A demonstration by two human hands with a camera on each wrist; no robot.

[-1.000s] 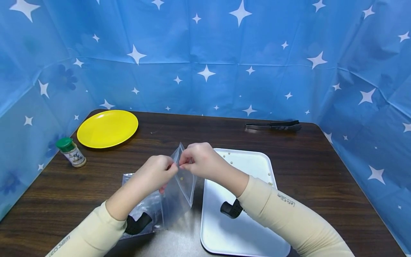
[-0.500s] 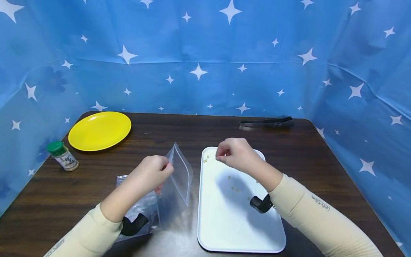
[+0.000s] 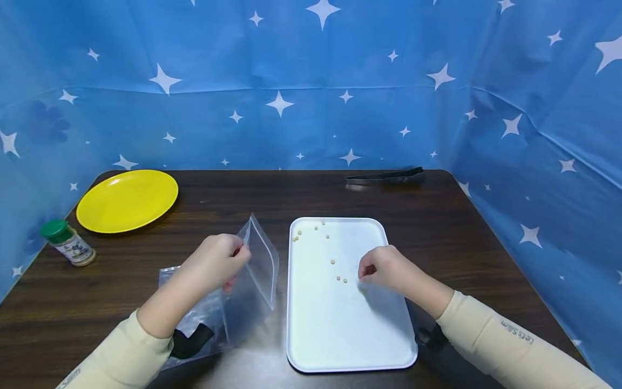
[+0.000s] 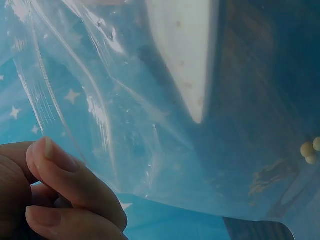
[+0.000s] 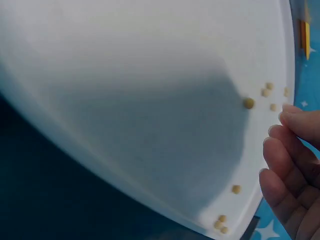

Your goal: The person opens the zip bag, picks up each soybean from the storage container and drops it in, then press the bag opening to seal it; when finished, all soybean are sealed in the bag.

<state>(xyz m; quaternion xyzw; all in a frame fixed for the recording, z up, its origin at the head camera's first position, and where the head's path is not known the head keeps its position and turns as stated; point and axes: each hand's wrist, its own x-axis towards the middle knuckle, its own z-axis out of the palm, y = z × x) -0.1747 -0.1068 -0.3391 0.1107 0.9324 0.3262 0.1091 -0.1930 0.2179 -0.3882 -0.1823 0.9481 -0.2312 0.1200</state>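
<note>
Dark table [image 3: 466,243]: clear bag [image 3: 248,305], pinched upright by your left hand [image 3: 218,262] so its mouth gapes. White tray [image 3: 350,329]: small balls [image 3: 332,262], your right hand [image 3: 386,267] above, fingers relaxed, gripping nothing visible.

This looks like a screened-off booth with kitchen things laid out in it. A blue star-printed cloth [image 3: 291,54] fills the top of the head view and hems in both sides of a dark wood-grain worktop [image 3: 243,189]. On that sit a yellow plate [image 3: 127,201] and a green-capped shaker [image 3: 69,242] at left, tongs [image 3: 386,175] right of centre, and a white tray [image 3: 350,335] lower down.
</note>
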